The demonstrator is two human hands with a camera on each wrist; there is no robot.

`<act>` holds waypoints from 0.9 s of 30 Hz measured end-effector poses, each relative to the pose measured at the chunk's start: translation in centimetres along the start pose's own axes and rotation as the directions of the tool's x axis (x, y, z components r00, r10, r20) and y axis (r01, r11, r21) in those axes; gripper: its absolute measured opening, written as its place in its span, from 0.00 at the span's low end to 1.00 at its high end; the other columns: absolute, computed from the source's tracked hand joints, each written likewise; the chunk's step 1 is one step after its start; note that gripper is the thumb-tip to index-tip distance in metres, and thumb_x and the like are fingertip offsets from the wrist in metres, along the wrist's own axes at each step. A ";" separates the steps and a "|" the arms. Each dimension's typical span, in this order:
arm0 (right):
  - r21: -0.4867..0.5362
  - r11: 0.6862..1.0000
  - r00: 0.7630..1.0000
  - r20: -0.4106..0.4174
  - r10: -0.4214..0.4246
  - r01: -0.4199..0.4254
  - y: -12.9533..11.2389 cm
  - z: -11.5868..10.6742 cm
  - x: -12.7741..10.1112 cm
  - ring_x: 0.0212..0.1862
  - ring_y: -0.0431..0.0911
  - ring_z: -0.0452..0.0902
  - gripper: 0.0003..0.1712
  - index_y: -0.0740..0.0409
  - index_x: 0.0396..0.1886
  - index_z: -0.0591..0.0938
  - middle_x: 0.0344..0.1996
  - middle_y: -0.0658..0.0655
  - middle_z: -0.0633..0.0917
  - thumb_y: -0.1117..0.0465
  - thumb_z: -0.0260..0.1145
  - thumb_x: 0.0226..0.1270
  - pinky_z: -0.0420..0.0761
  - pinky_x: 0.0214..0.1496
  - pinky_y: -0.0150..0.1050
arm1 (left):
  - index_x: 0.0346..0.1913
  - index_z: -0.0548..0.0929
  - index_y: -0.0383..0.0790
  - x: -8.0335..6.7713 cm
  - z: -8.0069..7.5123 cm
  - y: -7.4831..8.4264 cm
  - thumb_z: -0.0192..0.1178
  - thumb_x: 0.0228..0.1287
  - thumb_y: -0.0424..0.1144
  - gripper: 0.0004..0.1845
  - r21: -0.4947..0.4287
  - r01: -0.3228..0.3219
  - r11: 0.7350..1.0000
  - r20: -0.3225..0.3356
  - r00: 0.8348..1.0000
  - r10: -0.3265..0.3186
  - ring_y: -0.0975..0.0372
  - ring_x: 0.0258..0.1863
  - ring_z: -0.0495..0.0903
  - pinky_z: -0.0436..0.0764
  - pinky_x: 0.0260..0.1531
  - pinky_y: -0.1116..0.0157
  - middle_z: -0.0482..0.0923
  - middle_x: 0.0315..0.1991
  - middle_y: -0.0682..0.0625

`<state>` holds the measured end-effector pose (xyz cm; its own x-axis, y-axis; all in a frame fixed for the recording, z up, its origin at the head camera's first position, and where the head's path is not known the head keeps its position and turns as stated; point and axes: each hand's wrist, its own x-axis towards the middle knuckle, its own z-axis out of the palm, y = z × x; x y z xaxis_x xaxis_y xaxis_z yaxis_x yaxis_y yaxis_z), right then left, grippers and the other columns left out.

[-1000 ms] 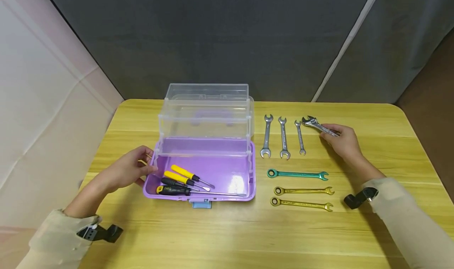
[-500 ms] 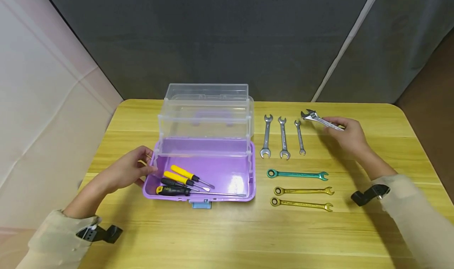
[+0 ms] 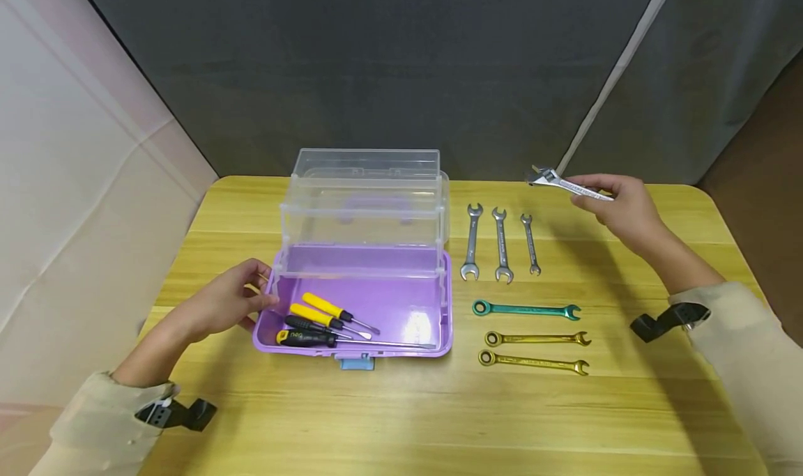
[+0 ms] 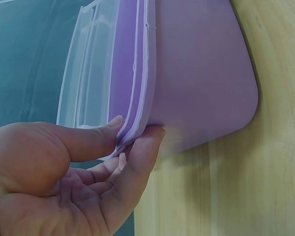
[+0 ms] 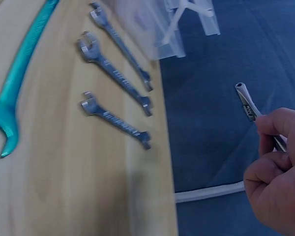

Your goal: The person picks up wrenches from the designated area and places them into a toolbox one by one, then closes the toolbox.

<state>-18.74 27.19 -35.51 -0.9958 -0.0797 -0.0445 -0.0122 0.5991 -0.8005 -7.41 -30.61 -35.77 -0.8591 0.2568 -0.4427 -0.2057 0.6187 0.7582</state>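
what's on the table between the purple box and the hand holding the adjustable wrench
Three silver wrenches lie side by side between the box and the right hand, which grips the adjustable wrench above the table; the head view shows it.

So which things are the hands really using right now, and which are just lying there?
In use:
- adjustable wrench, pinched in the right hand, lifted off the table
- purple toolbox, its rim pinched by the left hand

Just lying there:
- three silver spanners
- teal wrench
- two gold wrenches
- screwdrivers inside the box
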 end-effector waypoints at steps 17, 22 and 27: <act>0.120 0.993 0.997 0.070 -0.008 -0.001 -4.6 -0.3 2.7 0.27 0.44 0.64 0.20 0.52 0.61 0.84 0.37 0.50 0.79 0.57 0.69 0.72 0.68 0.26 0.35 | 0.59 0.63 0.23 -0.1 0.0 0.1 0.55 0.75 0.26 0.18 -0.010 0.000 1.000 0.001 1.000 0.000 0.53 0.40 0.84 0.89 0.31 0.57 0.70 0.45 0.36; 0.200 0.980 0.994 0.102 -0.028 0.007 -6.3 0.6 3.8 0.24 0.44 0.63 0.19 0.52 0.60 0.85 0.36 0.52 0.75 0.59 0.69 0.71 0.67 0.25 0.35 | 0.59 0.63 0.23 -0.1 0.0 0.2 0.55 0.74 0.26 0.18 -0.016 0.003 1.000 0.001 1.000 -0.003 0.53 0.39 0.84 0.89 0.30 0.57 0.70 0.45 0.36; 0.263 0.965 0.991 0.127 -0.044 0.009 -8.2 2.3 4.9 0.21 0.42 0.60 0.18 0.54 0.59 0.85 0.40 0.53 0.75 0.62 0.69 0.71 0.66 0.23 0.33 | 0.59 0.63 0.23 -0.1 0.1 0.2 0.55 0.75 0.26 0.18 -0.026 -0.005 1.000 -0.002 1.000 0.005 0.53 0.39 0.84 0.89 0.30 0.56 0.70 0.44 0.37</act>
<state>-23.32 20.07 -30.56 -0.9747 -0.2069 -0.0848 0.0028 0.3679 -0.9299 -7.36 -30.48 -35.65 -0.8608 0.2587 -0.4382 -0.2134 0.5981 0.7725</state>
